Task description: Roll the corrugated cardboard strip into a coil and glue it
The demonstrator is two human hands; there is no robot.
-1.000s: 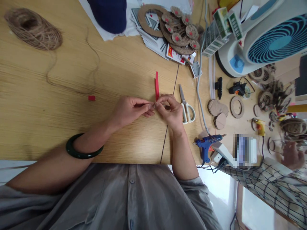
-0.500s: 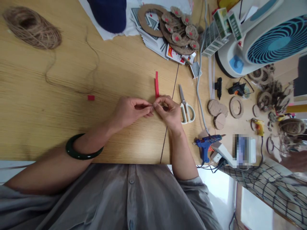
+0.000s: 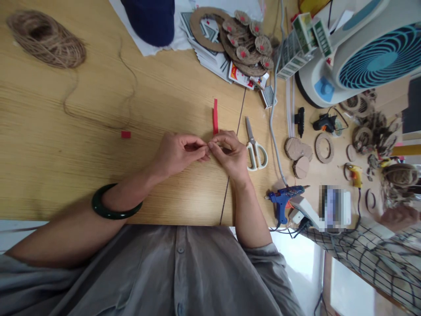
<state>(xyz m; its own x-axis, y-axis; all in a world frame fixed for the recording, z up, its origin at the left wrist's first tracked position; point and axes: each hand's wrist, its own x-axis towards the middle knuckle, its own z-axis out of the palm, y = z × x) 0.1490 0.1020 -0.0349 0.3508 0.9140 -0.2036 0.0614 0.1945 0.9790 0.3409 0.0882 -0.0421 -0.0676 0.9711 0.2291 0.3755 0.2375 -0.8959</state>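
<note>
Got L hand (image 3: 176,153) and R hand (image 3: 233,154) each pinched thumb-to-finger, tips meeting; can't make out contents, if any. See red strip (image 3: 215,116), looks laid on table (image 3: 184,202) just beyond R hand, w/ near end hidden behind it. Looks like thin paper: prob. light, limp, not slippery, easy to crease or tear. Take by free far end, flat, w/ gentle pinch, no tugging

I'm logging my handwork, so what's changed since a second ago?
Your right hand has edged slightly left, its fingertips still meeting those of your left hand. A co-worker's hand has shifted a little too. No grasp or release is visible. The red strip, white-handled scissors and twine coil stayed put.
</note>
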